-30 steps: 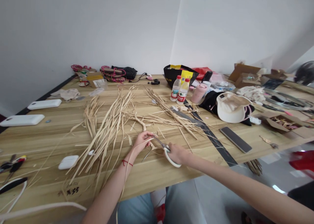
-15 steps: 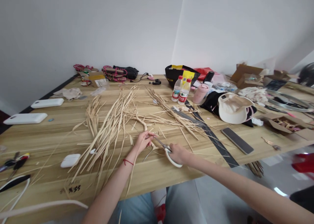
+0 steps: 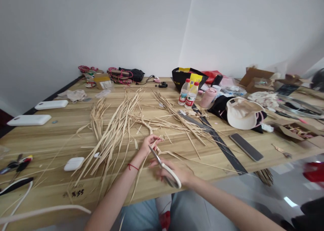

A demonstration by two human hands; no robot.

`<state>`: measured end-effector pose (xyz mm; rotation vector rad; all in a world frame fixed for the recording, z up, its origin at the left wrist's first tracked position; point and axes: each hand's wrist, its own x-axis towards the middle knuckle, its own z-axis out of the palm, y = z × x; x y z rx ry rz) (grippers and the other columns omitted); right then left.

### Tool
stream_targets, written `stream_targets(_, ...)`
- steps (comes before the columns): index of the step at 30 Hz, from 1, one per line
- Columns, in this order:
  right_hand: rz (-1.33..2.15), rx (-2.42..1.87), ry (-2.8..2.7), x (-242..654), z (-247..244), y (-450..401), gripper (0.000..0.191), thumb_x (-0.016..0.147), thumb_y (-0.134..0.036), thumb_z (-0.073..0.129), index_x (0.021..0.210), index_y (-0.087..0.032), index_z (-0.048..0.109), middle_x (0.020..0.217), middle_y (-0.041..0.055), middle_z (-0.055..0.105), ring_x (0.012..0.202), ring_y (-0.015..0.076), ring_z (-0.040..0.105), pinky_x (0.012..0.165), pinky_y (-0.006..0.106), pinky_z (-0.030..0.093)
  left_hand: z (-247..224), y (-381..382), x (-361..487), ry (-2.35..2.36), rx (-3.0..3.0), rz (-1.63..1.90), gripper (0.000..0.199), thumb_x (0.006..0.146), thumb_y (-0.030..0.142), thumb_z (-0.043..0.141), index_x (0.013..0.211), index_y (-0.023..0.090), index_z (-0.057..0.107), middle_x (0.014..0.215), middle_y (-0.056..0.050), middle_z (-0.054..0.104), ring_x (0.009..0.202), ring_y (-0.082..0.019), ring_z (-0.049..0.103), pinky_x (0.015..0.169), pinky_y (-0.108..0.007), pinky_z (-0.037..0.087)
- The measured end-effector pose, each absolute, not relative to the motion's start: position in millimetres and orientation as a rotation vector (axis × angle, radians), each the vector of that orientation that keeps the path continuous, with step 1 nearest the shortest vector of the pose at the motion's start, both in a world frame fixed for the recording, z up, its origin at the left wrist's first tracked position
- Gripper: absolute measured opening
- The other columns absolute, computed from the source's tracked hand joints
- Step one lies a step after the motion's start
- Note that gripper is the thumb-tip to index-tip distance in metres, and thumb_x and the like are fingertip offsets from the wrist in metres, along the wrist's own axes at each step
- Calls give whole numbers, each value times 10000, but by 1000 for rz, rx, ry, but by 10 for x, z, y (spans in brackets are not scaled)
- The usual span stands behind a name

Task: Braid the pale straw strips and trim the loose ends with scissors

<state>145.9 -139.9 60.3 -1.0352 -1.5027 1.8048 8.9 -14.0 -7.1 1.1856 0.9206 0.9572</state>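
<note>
My left hand (image 3: pixel 151 144), a red string round its wrist, is closed on the end of a pale braided strip (image 3: pixel 147 125). Scissors (image 3: pixel 162 163) with white handles are in my right hand (image 3: pixel 174 172), which is somewhat blurred; their blades point up and left toward my left hand. Long pale fibre strips (image 3: pixel 118 123) lie in a loose bundle left of my hands. More strips (image 3: pixel 177 118) spread behind them and to the right.
Two bottles (image 3: pixel 191 95), a pink cup (image 3: pixel 208 98) and a pale cap (image 3: pixel 241 113) stand or lie at the back right. A phone (image 3: pixel 246 147) is near the right edge. On the left lie a white case (image 3: pixel 74 163) and two white devices (image 3: pixel 51 104).
My right hand has drawn the scissors down and left, away from the braided strip's end, and the blades now point more steeply upward. My left hand has barely moved.
</note>
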Motion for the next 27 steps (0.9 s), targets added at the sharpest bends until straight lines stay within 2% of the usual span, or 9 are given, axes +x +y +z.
stream_targets(4,1982,-980,-1340,1195,535,-1291,339,712,-278,557,1042,-230,619,582,-27,539,527,126,496,489,233,387,-50,-156,81,919,1171,959,294,623,320,711,801,144,557,812,-69,697,344,-27,420,350,-182,345)
stream_targets(9,1971,-950,-1316,1177,601,-1129,320,707,-389,572,950,-191,635,541,-16,553,497,138,496,480,256,394,-16,-152,63,885,1172,947,282,620,311,726,781,142,570,740,-36,668,374,-35,446,368,-175,344)
stream_targets(12,1735,-871,-1377,1455,844,-947,274,718,-413,572,867,-193,639,516,-14,532,502,142,476,505,269,397,-1,-152,59,859,1210,924,280,649,352,712,780,136,590,592,11,602,369,-45,437,370,-174,333)
stream_targets(14,1538,-857,-1321,1776,1074,-766,319,712,-422,547,907,-183,628,512,-25,489,474,128,426,495,273,386,7,-166,59,878,1259,919,284,676,364,696,819,136,605,534,33,562,360,-46,424,362,-170,315)
stream_targets(18,1035,-1156,-1193,2551,1407,-412,379,719,-414,501,993,-164,582,551,-20,497,518,139,474,510,263,393,14,-196,70,925,1282,933,276,673,347,699,822,142,590,666,-6,637,361,-35,429,358,-173,314)
stream_targets(21,843,-1541,-1201,2933,1381,-330,321,707,-426,563,891,-163,569,553,-12,507,497,140,479,461,245,351,4,-200,76,931,1282,945,254,679,328,689,820,147,581,677,-5,641,362,-36,426,363,-176,314)
stream_targets(24,950,-1538,-1402,2970,1236,-440,338,718,-498,583,804,-172,550,563,-27,474,492,110,424,476,237,348,-10,-200,77,918,1320,952,211,707,299,657,839,152,581,636,12,621,367,-41,419,376,-178,317)
stream_targets(27,1197,-1470,-1798,2788,1143,-611,380,682,-525,653,802,-177,560,647,-22,499,572,109,440,538,232,377,-14,-204,68,901,1377,1025,154,759,268,587,870,164,566,762,-21,656,436,-59,484,413,-182,353)
